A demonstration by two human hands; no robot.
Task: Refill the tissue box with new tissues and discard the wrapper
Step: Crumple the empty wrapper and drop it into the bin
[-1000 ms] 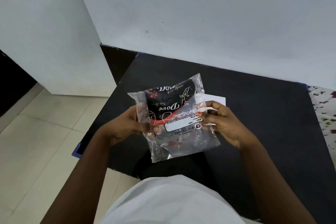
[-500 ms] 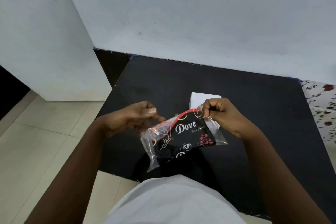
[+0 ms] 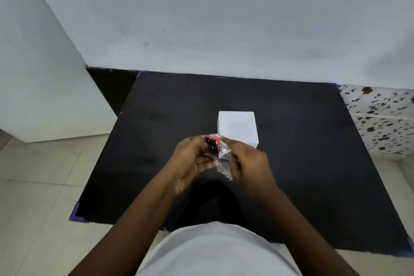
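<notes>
A white cube tissue box (image 3: 238, 127) stands on the black table (image 3: 291, 141), just beyond my hands. The clear plastic wrapper (image 3: 220, 154) with black and red print is crumpled small between both hands above the table. My left hand (image 3: 190, 161) holds its left side, palm turned up. My right hand (image 3: 248, 163) presses in from the right, fingers curled over the plastic. A clear corner of the wrapper sticks out below the hands. The box's top opening is faint and no tissue shows through it.
A pale wall (image 3: 224, 18) runs along the table's far edge. A white cabinet (image 3: 40, 74) stands at the left over beige floor tiles (image 3: 33, 186). A speckled floral surface (image 3: 380, 119) lies to the right. My white shirt (image 3: 212, 251) fills the bottom.
The wrapper was spread out flat between my hands; now it is squeezed into a small bundle. My hands have come together, and the tissue box is in full view.
</notes>
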